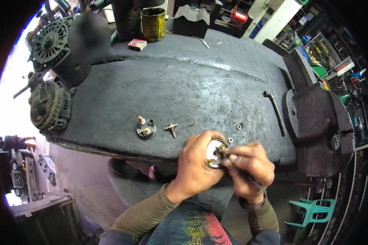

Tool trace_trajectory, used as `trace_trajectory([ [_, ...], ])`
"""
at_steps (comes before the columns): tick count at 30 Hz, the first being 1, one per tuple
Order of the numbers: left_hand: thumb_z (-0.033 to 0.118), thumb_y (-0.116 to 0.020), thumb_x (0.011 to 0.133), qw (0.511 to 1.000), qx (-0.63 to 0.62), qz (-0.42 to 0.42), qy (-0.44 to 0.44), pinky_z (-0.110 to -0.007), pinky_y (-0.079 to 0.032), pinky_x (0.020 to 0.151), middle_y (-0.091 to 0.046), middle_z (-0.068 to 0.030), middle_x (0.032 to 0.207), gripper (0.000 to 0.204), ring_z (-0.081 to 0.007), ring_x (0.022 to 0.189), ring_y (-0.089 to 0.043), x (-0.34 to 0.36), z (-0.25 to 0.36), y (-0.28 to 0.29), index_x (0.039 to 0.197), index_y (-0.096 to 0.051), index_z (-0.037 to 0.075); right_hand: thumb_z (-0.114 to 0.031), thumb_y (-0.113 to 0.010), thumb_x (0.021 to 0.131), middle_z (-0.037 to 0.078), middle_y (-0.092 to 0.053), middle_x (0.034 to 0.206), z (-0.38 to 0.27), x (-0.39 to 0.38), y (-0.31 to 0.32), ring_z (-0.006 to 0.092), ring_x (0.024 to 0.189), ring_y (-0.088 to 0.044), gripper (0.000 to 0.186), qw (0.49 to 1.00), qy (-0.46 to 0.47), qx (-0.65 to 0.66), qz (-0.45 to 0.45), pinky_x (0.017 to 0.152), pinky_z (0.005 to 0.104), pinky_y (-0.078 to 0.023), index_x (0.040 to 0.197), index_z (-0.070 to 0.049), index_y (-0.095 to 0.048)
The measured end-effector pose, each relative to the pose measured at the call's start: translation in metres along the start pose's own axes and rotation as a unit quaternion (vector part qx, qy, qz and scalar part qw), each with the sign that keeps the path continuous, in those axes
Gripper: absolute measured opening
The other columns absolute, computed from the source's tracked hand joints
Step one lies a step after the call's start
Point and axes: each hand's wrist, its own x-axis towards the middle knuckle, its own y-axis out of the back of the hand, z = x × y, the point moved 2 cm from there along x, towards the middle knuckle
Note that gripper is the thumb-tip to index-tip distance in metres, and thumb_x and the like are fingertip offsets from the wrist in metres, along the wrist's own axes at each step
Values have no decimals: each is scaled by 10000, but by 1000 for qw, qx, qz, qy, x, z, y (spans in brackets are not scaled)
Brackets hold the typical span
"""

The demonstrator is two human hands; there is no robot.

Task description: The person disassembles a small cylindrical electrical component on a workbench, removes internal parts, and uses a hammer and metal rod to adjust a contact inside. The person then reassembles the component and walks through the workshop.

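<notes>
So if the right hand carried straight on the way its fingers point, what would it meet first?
The right hand would first meet the round metal part held in the left hand; the right fingertips seem to be at its face, though exact contact is hard to judge.

On bench: one wrench, one matchbox, one terminal cap, one cross-shaped part. At bench edge: two hands, one round housing.
</notes>
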Motion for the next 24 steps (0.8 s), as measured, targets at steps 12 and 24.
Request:
trace_trajectory([
  [12, 70, -902, 730, 1000, 20, 7, -20, -376, -577, 881, -739, -84, 1047, 467, -231, 1000, -730, 1, 0, 1, 1137, -672, 69, 47, -898, 718, 115, -810, 1004, -3, 0, -3, 230, 778, -677, 248, 999, -48, -14, 10, 698, 352, -516, 930, -18, -786],
  [24, 74, -911, 740, 1000, 16, 6, -22, -381, -584, 886, -747, -91, 1066, 479, -236, 1004, -742, 0, 0, 1, 1156, -672, 75, 37, -874, 731, 101, -811, 994, -6, 2, -1, 229, 767, -674, 217, 1000, 1, -15, -4, 698, 355, -513, 918, -35, -789],
])
